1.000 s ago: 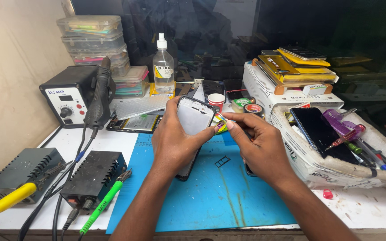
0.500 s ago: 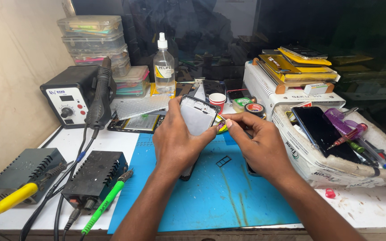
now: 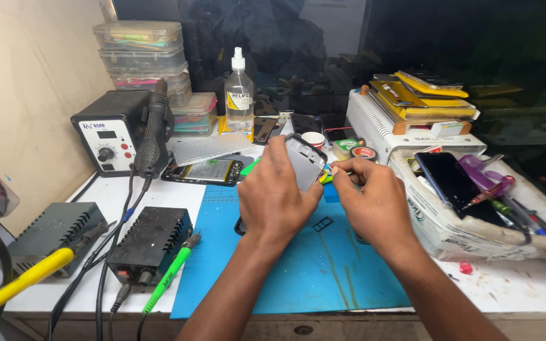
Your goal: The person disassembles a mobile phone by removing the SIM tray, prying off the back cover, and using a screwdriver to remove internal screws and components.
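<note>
Left hand (image 3: 273,196) wraps closed around a grey rectangular phone frame (image 3: 304,161), held tilted above the blue silicone work mat (image 3: 298,271). Right hand (image 3: 374,202), fingers pinched together, touches the frame's right edge with a small tool tip; cannot tell which tool. Frame looks stripped, work mid-way. An opened black phone body (image 3: 203,170) lies left, beside the black hot-air station (image 3: 112,136).
</note>
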